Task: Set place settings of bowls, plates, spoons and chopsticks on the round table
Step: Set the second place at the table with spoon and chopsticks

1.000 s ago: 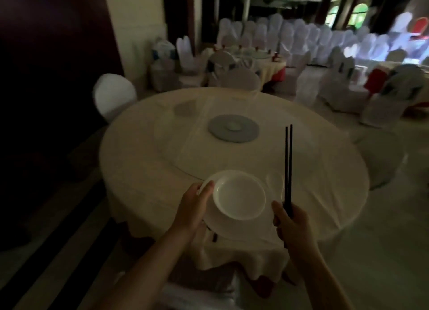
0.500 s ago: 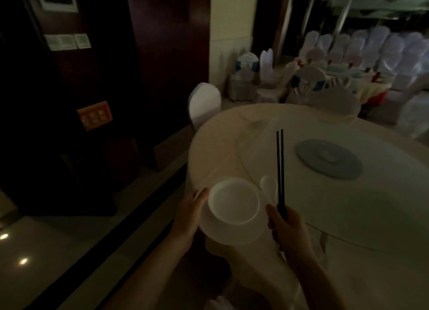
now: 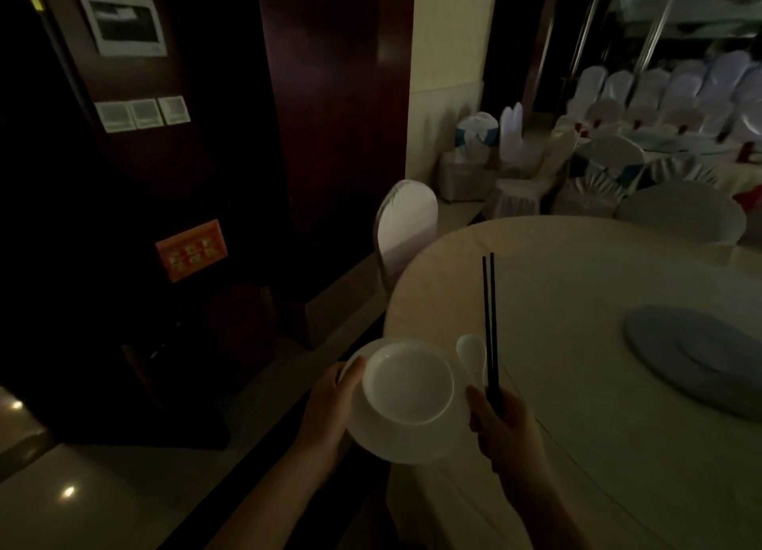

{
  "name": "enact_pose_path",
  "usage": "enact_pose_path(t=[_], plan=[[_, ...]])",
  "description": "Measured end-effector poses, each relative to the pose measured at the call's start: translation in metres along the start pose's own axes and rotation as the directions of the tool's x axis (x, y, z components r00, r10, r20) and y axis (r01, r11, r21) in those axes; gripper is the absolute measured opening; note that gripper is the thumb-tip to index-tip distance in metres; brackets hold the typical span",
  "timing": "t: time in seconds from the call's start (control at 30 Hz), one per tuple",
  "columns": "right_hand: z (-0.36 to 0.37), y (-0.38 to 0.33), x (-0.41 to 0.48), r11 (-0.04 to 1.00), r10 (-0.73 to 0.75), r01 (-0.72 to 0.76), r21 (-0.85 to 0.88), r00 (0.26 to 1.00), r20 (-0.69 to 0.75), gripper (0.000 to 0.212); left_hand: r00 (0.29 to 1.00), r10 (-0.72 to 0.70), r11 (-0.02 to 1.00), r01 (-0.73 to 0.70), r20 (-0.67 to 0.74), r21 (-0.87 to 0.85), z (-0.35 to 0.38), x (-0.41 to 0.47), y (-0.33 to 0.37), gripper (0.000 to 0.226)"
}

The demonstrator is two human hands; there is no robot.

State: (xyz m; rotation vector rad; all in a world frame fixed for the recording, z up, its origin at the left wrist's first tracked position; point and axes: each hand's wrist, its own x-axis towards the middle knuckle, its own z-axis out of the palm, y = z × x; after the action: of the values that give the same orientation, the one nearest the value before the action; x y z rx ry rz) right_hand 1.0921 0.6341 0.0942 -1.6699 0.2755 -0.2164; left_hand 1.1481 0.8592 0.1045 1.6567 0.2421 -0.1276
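Note:
My left hand (image 3: pixel 330 405) grips the left rim of a white plate (image 3: pixel 412 442), and a white bowl (image 3: pixel 408 382) sits on that plate. Both are held over the near left edge of the round table (image 3: pixel 577 269), which has a cream cloth. My right hand (image 3: pixel 505 430) is closed on a pair of black chopsticks (image 3: pixel 489 314) that point away from me. A white spoon (image 3: pixel 472 355) lies just left of the chopsticks, between them and the bowl; its handle is hidden, so I cannot tell whether my hand holds it.
A grey turntable disc (image 3: pixel 692 355) lies on the table's glass centre at the right. A white-covered chair (image 3: pixel 406 228) stands at the table's far left edge. Dark wood wall panels (image 3: pixel 185 178) fill the left. More covered chairs (image 3: pixel 643 96) and another set table stand behind.
The view has swung left along the table's edge, so the table now sits at the right and the dark wall at the left. Both hands keep the same hold on plate and chopsticks.

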Motion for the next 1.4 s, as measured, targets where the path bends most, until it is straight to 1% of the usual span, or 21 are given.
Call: enact_pose_path(t=[0.1,0.2,0.3,0.4,0.43,0.63,0.7,0.8,1.0,1.07,1.17,1.27,1.4], plan=[[0.024,-0.005,0.049,0.999,0.021,-0.022,-0.026,1.0,-0.024,0.037,0.999,0.012,1.0,-0.011,0.043,-0.004,-0.005,0.054,0.018,0.012],[0.046,-0.009,0.095,0.999,0.032,-0.033,-0.032,0.998,-0.051,0.038,0.997,0.01,1.0,-0.01,0.077,0.002,-0.007,0.107,0.036,0.022],[0.068,-0.007,0.139,0.999,0.039,-0.042,-0.031,0.994,-0.101,0.038,0.995,0.016,0.999,-0.019,0.095,0.032,-0.008,0.166,0.048,0.016],[0.09,-0.002,0.186,0.998,0.042,-0.047,-0.032,0.987,-0.153,0.039,0.987,0.014,0.998,-0.024,0.158,0.064,-0.008,0.228,0.054,0.032],[0.098,-0.001,0.203,0.998,0.047,-0.053,-0.028,0.984,-0.172,0.039,0.984,0.024,0.998,-0.035,0.177,0.061,-0.007,0.25,0.057,0.033],[0.146,-0.004,0.3,0.997,0.044,-0.06,-0.041,0.945,-0.324,0.037,0.947,0.064,0.997,-0.076,0.315,0.026,0.005,0.387,0.083,0.022],[0.163,-0.009,0.33,0.998,0.047,-0.062,-0.025,0.92,-0.39,0.034,0.926,0.085,0.995,-0.101,0.368,0.024,0.009,0.432,0.094,0.021],[0.183,-0.017,0.369,0.998,0.056,-0.066,-0.004,0.876,-0.479,0.034,0.884,0.098,0.991,-0.127,0.457,0.033,0.019,0.489,0.114,0.028],[0.202,-0.024,0.438,0.994,0.104,-0.111,0.025,0.794,-0.6,0.034,0.821,0.105,0.983,-0.171,0.562,0.066,0.057,0.579,0.144,0.019],[0.205,-0.022,0.463,0.992,0.113,-0.123,0.029,0.759,-0.641,0.036,0.791,0.088,0.981,-0.175,0.605,0.087,0.073,0.608,0.154,0.02],[0.203,-0.017,0.505,0.989,0.119,-0.144,0.022,0.708,-0.696,0.039,0.735,0.054,0.981,-0.166,0.676,0.102,0.103,0.65,0.164,0.025],[0.199,-0.003,0.551,0.991,0.11,-0.125,0.038,0.642,-0.759,0.04,0.655,0.059,0.979,-0.187,0.753,0.086,0.142,0.696,0.171,0.028],[0.187,0.018,0.613,0.992,0.095,-0.125,0.033,0.53,-0.842,0.038,0.559,0.073,0.952,-0.286,0.826,0.109,0.204,0.759,0.185,0.032]])
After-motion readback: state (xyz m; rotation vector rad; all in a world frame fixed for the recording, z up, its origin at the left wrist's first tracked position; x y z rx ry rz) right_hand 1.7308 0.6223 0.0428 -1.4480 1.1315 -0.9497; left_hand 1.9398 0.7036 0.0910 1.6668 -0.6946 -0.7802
